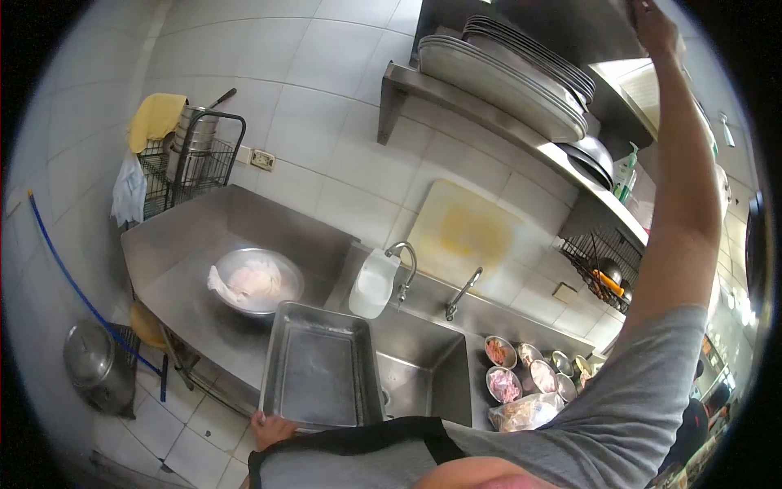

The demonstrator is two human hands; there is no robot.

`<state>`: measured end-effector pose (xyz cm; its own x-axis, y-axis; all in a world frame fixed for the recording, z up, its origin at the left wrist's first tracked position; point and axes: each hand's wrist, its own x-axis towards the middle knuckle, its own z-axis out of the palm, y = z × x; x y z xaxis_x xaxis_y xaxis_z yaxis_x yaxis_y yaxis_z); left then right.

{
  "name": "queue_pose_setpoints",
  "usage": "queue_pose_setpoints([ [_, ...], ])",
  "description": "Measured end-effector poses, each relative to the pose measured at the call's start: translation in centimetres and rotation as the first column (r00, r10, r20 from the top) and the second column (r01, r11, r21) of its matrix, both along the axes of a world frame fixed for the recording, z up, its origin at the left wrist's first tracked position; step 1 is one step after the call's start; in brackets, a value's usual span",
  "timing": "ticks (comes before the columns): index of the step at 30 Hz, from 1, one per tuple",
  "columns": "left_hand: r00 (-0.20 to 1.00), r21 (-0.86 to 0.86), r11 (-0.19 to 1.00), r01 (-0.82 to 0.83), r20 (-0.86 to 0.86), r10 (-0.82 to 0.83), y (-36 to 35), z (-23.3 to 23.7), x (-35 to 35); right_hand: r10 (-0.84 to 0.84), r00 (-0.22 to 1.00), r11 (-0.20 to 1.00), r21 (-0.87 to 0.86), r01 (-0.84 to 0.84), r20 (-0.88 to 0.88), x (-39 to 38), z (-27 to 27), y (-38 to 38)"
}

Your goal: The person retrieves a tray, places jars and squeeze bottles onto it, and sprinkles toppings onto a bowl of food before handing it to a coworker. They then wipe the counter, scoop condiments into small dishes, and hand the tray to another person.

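Note:
At the near left corner of a rectangular metal baking tray [322, 371], my left hand [273, 428] has its fingers closed on the rim. The tray is bare inside and tilts across the left side of the sink [444, 371]. My right arm is stretched high to the upper right, above the shelf. Up there my right hand [656, 33] is closed at the edge of a flat grey metal piece [562, 28], whose kind I cannot make out. Left of the tray, a steel bowl [295, 287] holds pale, whitish food and a white cloth or bag.
Stacked oval platters [497, 85] stand on a wall shelf [456, 110]. Two faucets [407, 265], a white plastic container [375, 285] and a stained cutting board [464, 232] line the wall. Several small bowls [503, 385] of food and a plastic bag [525, 413] sit right of the sink.

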<state>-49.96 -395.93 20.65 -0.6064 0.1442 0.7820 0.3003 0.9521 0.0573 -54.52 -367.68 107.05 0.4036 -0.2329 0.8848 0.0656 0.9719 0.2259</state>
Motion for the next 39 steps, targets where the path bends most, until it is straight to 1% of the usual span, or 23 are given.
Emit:
queue_pose_setpoints([
  [2,0.999,0.065,0.998,-0.025,0.029,0.023,0.5,0.4,0.0,-0.32,0.929,0.946,0.004,0.325,0.187,-7.0,6.6,5.4],
  [4,0.999,0.099,0.995,-0.03,0.036,0.027,0.9,0.8,-0.2,-0.482,0.876,0.875,0.047,0.483,-0.032,-10.1,3.5,3.5],
  [7,0.999,0.096,0.995,-0.026,0.037,0.023,0.6,0.9,-0.4,-0.334,0.942,0.943,0.009,0.334,0.014,-15.4,1.6,3.0],
  [8,0.999,0.094,0.995,-0.025,0.048,0.02,0.5,0.7,-0.6,-0.303,0.931,0.951,0.006,0.308,0.203,-16.7,2.0,3.3],
  [11,0.992,0.1,0.993,-0.058,0.119,0.046,1.0,2.0,-0.7,-0.088,0.967,0.992,0.108,0.063,0.237,-19.1,1.1,4.9],
  [13,0.989,0.074,0.993,-0.087,0.123,0.078,1.6,3.5,-1.0,-0.067,0.955,0.981,0.155,0.115,-0.289,-17.7,0.4,5.1],
  [14,0.991,0.044,0.995,-0.095,0.1,0.09,2.0,4.2,-1.2,0.158,0.917,0.961,0.272,-0.056,-0.366,-14.2,-3.4,3.2],
  [15,0.992,0.008,0.995,-0.097,0.08,0.096,2.0,4.5,-1.2,0.352,0.89,0.895,0.383,-0.228,-0.291,-11.2,-7.2,2.2],
  [17,0.986,-0.007,1.0,-0.026,0.162,0.027,1.1,3.3,-1.9,0.397,0.883,0.801,0.564,-0.2,-0.251,-6.9,-14.4,2.5],
  [18,0.977,-0.025,1.0,0.02,0.214,-0.014,0.4,2.6,-1.9,0.516,0.857,0.678,0.609,-0.411,0.004,-6.1,-18.8,3.1],
  [19,0.972,-0.001,0.998,0.059,0.227,-0.057,-0.1,3.1,-1.8,0.61,0.754,0.532,0.579,-0.618,0.245,-5.2,-23.2,3.6],
  [20,0.966,0.02,0.995,0.096,0.24,-0.098,-0.2,4.6,-2.2,0.388,0.846,0.627,0.568,-0.533,0.365,-2.9,-28.2,4.0],
  [22,0.947,-0.016,0.981,0.194,0.262,-0.183,-0.9,9.6,-2.0,0.223,0.843,0.617,0.599,-0.511,0.489,0.1,-36.2,3.8],
  [24,0.923,-0.027,0.957,0.289,0.274,-0.271,-1.8,13.2,-2.7,0.222,0.611,0.684,0.325,-0.653,0.76,0.8,-42.6,5.7],
  [26,0.884,-0.059,0.935,0.351,0.35,-0.31,-2.6,17.0,-2.9,0.362,0.431,0.796,-0.033,-0.605,0.827,0.7,-49.1,8.7],
  [29,0.864,-0.134,0.906,0.402,0.384,-0.326,-2.4,22.0,-2.8,0.408,0.361,0.901,-0.306,-0.307,0.839,4.4,-55.6,13.3],
  [30,0.863,-0.051,0.908,0.416,0.336,-0.377,-1.6,23.6,-2.5,0.44,0.365,0.896,-0.377,-0.234,0.82,5.9,-57.5,14.7],
  [32,0.837,0.084,0.923,0.376,0.396,-0.377,-0.9,25.4,-3.1,0.511,0.371,0.851,-0.518,-0.089,0.776,8.9,-60.2,17.2],
  [33,0.774,0.419,0.839,0.347,0.377,-0.509,0.7,26.0,-3.5,0.509,0.404,0.846,-0.529,-0.069,0.76,10.4,-61.3,18.4],
  [34,0.715,0.705,0.659,0.262,0.317,-0.623,3.0,26.6,-3.8,0.501,0.438,0.843,-0.536,-0.051,0.746,11.8,-62.1,19.7],
  [35,0.669,0.905,0.406,0.127,0.224,-0.709,4.7,27.0,-3.9,0.515,0.432,0.827,-0.561,-0.025,0.74,13.5,-62.8,21.0],
  [36,0.62,0.953,0.296,0.061,0.196,-0.76,5.0,25.8,-5.4,0.529,0.427,0.812,-0.584,-0.002,0.733,15.3,-63.6,22.3],
  [39,0.675,0.989,-0.141,-0.052,-0.069,-0.735,9.6,23.8,-6.6,0.589,0.415,0.7,-0.695,0.166,0.693,22.4,-68.1,27.6],
])
